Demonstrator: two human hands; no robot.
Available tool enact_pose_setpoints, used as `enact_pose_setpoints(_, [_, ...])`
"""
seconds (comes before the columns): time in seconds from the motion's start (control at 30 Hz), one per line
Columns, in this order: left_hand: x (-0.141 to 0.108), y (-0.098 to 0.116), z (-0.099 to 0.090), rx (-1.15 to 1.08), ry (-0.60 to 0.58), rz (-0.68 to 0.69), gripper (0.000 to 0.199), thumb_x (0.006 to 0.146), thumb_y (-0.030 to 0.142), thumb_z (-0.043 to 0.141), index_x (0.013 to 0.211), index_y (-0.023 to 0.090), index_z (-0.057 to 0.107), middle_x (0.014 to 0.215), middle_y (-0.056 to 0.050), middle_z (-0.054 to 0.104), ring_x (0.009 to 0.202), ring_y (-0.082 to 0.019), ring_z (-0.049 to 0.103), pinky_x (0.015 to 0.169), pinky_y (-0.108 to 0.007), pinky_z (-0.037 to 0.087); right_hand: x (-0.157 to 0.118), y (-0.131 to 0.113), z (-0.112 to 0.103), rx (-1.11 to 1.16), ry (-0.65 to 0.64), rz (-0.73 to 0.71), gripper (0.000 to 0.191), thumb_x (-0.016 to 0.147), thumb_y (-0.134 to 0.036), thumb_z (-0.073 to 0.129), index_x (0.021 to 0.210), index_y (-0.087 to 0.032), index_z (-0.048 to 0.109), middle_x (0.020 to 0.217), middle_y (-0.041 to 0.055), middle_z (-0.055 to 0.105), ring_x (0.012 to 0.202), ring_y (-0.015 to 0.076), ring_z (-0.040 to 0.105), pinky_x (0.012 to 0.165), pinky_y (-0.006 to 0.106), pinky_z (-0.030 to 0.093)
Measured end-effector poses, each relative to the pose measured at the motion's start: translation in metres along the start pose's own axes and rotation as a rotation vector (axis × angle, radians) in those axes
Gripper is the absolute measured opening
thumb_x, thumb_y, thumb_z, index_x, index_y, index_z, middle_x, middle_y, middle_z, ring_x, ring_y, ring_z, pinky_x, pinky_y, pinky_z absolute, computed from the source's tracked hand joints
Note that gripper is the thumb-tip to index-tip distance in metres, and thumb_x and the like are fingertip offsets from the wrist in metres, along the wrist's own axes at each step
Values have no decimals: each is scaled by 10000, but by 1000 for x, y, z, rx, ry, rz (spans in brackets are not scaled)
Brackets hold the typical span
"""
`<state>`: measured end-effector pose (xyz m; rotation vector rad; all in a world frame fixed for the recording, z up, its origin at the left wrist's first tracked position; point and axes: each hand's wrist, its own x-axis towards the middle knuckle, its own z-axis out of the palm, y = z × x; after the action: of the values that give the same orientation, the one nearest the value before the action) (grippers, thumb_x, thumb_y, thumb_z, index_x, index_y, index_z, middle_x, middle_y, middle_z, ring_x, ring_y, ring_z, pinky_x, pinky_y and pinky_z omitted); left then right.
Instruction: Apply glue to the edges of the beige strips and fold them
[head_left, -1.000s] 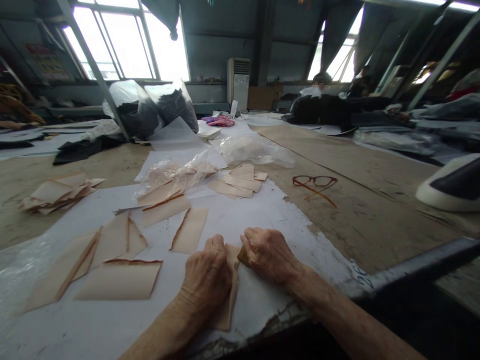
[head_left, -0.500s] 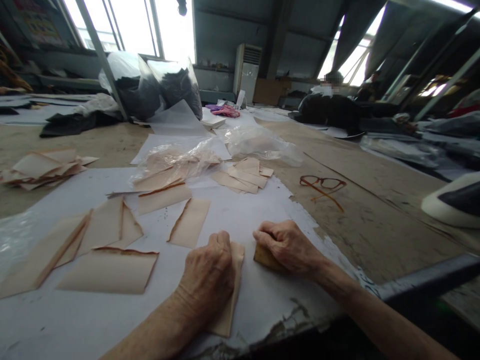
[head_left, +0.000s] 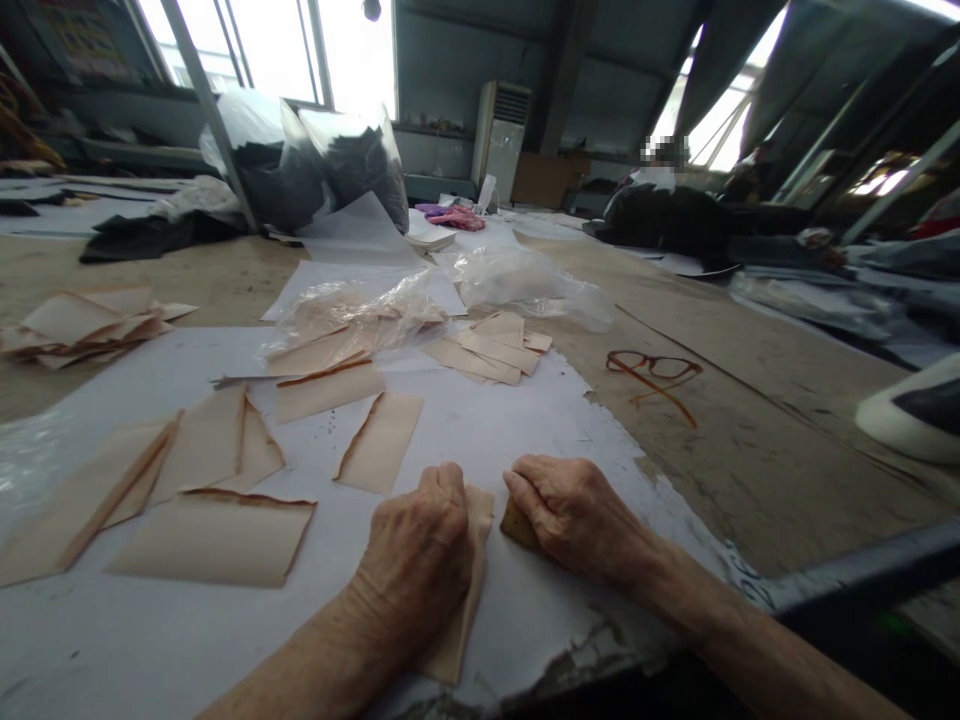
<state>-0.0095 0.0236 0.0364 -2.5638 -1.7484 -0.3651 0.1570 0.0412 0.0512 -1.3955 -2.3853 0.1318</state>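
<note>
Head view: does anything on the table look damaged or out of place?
Yes, the white paper looks damaged: its right edge is ragged, and its near edge, below the right hand, is torn with dark patches.

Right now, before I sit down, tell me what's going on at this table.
A person's left hand rests on a beige piece over a white sheet. The right hand holds a small brownish block just clear of it. Other beige pieces, several with brown edges, lie farther left; eyeglasses lie to the right.
</note>
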Motion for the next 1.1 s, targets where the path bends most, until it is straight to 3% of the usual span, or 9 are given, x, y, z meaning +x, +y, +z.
enact_pose_setpoints(0.17, [0,1,0,13,25,7,169,717,45,271,721,201,336,634,-16,485,529,-179,537,448,-258,344,7,-7,1,46,211,208,307,836,-257,373,563,-166,479,498,-11,486,451,76,411,477,197,287])
enact_pose_setpoints(0.23, [0,0,0,28,38,8,166,712,47,276,718,202,333,622,-14,479,522,-178,535,444,-256,339,8,-12,11,23,257,182,300,843,-249,358,583,-164,481,532,0,505,474,80,427,496,198,298])
enact_pose_setpoints(0.33, [-1,0,0,43,53,12,175,691,37,277,713,204,327,603,-11,470,506,-178,530,434,-255,329,3,-10,19,-50,173,15,280,850,-215,331,634,-153,499,596,25,529,538,97,463,543,207,320])
enact_pose_setpoints(0.47, [0,1,1,42,83,35,185,693,30,266,707,207,318,596,-8,466,492,-177,524,421,-252,318,-2,0,6,-87,48,-92,272,847,-191,338,627,-150,492,584,18,517,535,94,462,552,205,325])
enact_pose_setpoints(0.57, [0,1,2,49,110,47,178,704,36,267,706,207,315,594,-6,462,477,-173,513,413,-248,308,2,-3,1,-30,112,-38,276,846,-212,362,604,-157,482,559,0,507,504,78,441,528,191,315])
enact_pose_setpoints(0.7, [-1,1,2,53,103,37,163,706,50,279,700,209,315,596,-6,462,479,-176,514,412,-251,311,7,-15,14,-39,245,53,285,850,-210,348,606,-155,484,563,6,511,502,79,438,527,197,307])
enact_pose_setpoints(0.9, [-1,0,1,48,112,41,173,683,41,284,697,211,316,572,1,445,467,-179,508,405,-250,309,1,-6,-1,-100,-15,-127,277,822,-191,367,575,-157,487,534,1,502,477,80,418,496,205,281])
enact_pose_setpoints(0.97, [-1,0,1,50,123,53,176,680,39,277,699,210,317,575,-2,446,463,-178,504,399,-248,302,-1,-3,-11,-44,-15,-35,285,814,-214,400,545,-161,477,497,-14,487,451,71,411,481,197,279])
enact_pose_setpoints(1.1, [-1,1,1,58,114,44,175,679,40,274,703,206,323,593,-9,460,467,-175,507,401,-247,304,-1,-11,-2,28,219,183,300,831,-256,396,570,-164,510,501,-15,507,457,73,440,484,195,292])
